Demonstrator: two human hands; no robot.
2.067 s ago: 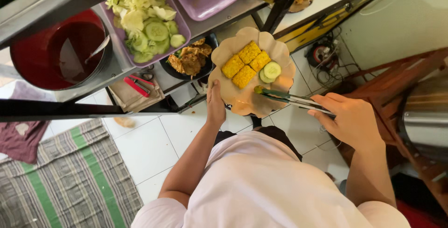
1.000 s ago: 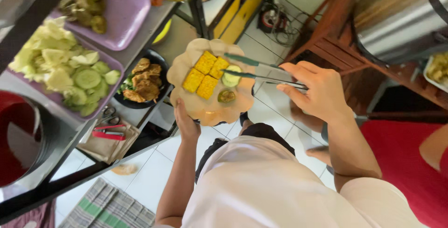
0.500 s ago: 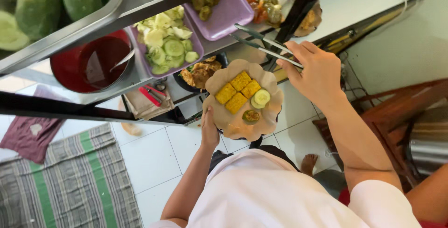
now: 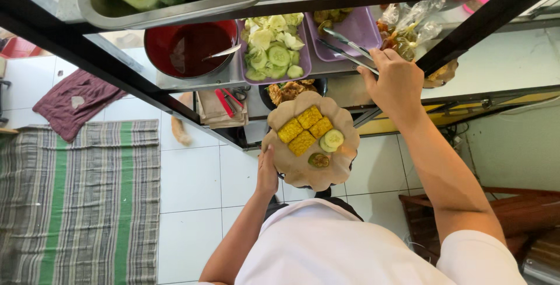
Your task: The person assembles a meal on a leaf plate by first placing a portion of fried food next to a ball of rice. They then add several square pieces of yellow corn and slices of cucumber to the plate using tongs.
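The left hand (image 4: pixel 267 175) was cupped under the near-left edge of a round plate lined with scalloped brown paper (image 4: pixel 291 168), holding it level in the air below the food stall's shelf. On the paper lay three yellow fried squares (image 4: pixel 305 129), two pale green cucumber slices (image 4: pixel 331 140) just right of them, and a small dark green-brown morsel (image 4: pixel 318 159) nearer the body. The right hand (image 4: pixel 395 85) was closed around the handle end of a pair of long metal tongs (image 4: pixel 344 46), whose long axis ran from the hand up and to the left, with the tips resting over a purple rectangular tray (image 4: pixel 361 28) that held a few dark green-brown pieces (image 4: pixel 328 16). That tray lay far and slightly right of the plate, so the right hand was clearly the nearer one to it, while the left was taken up with the plate. To the left of the purple tray sat a second purple tray of cabbage and cucumber slices (image 4: pixel 274 51), and farther left a red bowl of dark sauce (image 4: pixel 189 46) with a spoon handle in it. A dark bowl of brown fried pieces (image 4: pixel 286 89) stood on a lower shelf, partly hidden by the plate's far edge. Clear plastic bags of snacks (image 4: pixel 408 22) lay just beyond the right hand. Below, a striped grey and green mat (image 4: pixel 76 203) covered part of the white tiled floor (image 4: pixel 192 186).
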